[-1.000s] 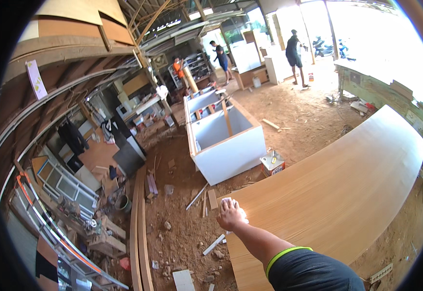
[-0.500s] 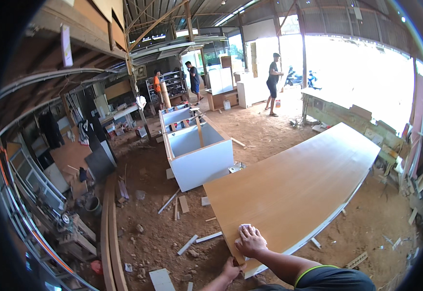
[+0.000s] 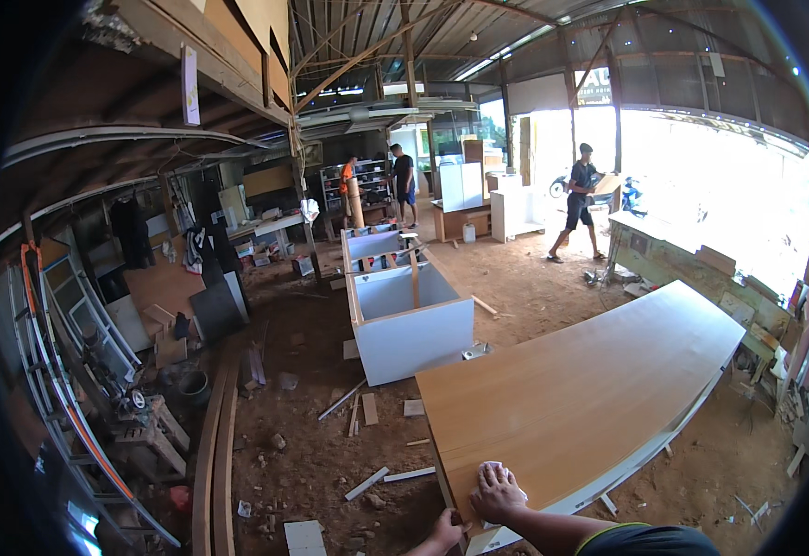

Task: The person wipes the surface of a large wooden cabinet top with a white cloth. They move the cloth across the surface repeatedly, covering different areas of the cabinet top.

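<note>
My right hand (image 3: 497, 496) presses a crumpled white cloth (image 3: 490, 470) onto the near end of a long, light-brown wood-grain panel (image 3: 579, 389), with fingers spread over the cloth. My left hand (image 3: 446, 530) grips the panel's near left edge, just below and left of my right hand. A pale white edge or layer shows along the panel's underside on the right.
A white open cabinet carcass (image 3: 411, 342) stands beyond the panel. Long planks (image 3: 223, 454) and scraps lie on dirt. Metal frames (image 3: 71, 361) lean left. A worn workbench (image 3: 664, 255) stands right. A person in black (image 3: 579, 199) walks carrying a board; two other people (image 3: 403, 181) stand behind.
My view has tilted up. My left hand has come into view on the panel's edge. My right hand and cloth sit nearer the panel's near end. The person in black has stepped along with a board.
</note>
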`<action>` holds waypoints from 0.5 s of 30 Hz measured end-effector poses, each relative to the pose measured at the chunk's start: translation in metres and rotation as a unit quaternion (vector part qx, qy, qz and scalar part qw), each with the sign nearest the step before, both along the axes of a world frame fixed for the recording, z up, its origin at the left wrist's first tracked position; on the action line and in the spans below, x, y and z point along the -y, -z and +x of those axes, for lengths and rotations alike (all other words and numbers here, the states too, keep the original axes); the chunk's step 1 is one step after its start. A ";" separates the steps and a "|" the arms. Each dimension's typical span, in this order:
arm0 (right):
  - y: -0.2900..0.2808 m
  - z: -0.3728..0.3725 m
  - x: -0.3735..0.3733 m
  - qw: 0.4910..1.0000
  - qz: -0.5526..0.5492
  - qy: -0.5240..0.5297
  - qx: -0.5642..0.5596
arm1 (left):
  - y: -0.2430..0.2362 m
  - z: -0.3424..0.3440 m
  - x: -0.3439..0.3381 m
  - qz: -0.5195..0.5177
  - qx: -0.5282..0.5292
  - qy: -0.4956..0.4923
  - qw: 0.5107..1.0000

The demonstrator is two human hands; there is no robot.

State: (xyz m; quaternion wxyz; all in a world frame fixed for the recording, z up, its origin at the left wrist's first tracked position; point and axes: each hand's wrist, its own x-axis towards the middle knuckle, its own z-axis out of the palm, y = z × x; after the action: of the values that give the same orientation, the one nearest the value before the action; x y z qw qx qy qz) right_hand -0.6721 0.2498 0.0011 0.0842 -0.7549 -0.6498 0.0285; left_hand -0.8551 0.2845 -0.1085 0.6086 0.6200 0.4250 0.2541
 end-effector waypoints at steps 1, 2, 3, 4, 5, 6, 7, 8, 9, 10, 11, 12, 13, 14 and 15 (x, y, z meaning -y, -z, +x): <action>-0.002 0.006 -0.013 1.000 0.013 -0.005 -0.001 | 0.002 -0.003 0.001 0.000 0.003 0.002 1.000; -0.004 0.012 -0.029 1.000 0.017 -0.010 -0.002 | 0.002 -0.007 0.001 0.002 0.004 0.003 1.000; -0.006 0.016 -0.045 1.000 0.020 -0.013 -0.001 | 0.001 -0.010 0.001 0.004 0.002 0.005 1.000; -0.008 0.024 -0.063 0.999 0.020 -0.015 -0.030 | -0.001 -0.013 0.000 -0.022 -0.032 0.000 0.999; -0.010 0.031 -0.082 0.999 0.023 -0.026 -0.034 | -0.003 -0.015 0.000 -0.030 -0.047 -0.012 0.998; -0.011 0.041 -0.101 0.998 0.025 -0.038 -0.038 | -0.006 -0.017 -0.001 -0.029 -0.059 -0.028 0.997; -0.012 0.051 -0.116 0.997 0.037 -0.052 -0.041 | -0.010 -0.019 -0.001 -0.027 -0.073 -0.045 0.996; -0.013 0.060 -0.134 0.997 0.039 -0.053 -0.044 | -0.014 -0.020 -0.003 -0.025 -0.090 -0.065 0.994; -0.014 0.072 -0.155 0.996 0.046 -0.045 -0.058 | -0.019 -0.022 -0.003 -0.023 -0.105 -0.084 0.991; -0.015 0.085 -0.175 0.996 0.041 -0.039 -0.066 | -0.024 -0.023 -0.003 -0.020 -0.123 -0.105 0.987; -0.014 0.093 -0.191 0.997 0.029 -0.034 -0.070 | -0.029 -0.025 -0.003 -0.022 -0.144 -0.123 0.982; -0.013 0.105 -0.209 0.996 0.026 -0.036 -0.073 | -0.033 -0.027 -0.002 -0.024 -0.164 -0.141 0.976; -0.012 0.117 -0.224 0.993 0.059 -0.026 -0.097 | -0.037 -0.029 -0.001 -0.024 -0.183 -0.154 0.971; -0.010 0.125 -0.240 0.994 0.064 -0.017 -0.091 | -0.038 -0.030 0.001 -0.027 -0.198 -0.169 0.965; -0.008 0.134 -0.251 0.996 0.050 -0.010 -0.073 | -0.040 -0.032 0.003 -0.032 -0.212 -0.183 0.959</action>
State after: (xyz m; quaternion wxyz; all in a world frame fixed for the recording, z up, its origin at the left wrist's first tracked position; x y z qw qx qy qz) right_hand -0.5377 0.5013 0.0093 0.1689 -0.7390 -0.6502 0.0515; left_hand -0.8872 0.2817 -0.0688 0.4670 0.5517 0.6583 0.2102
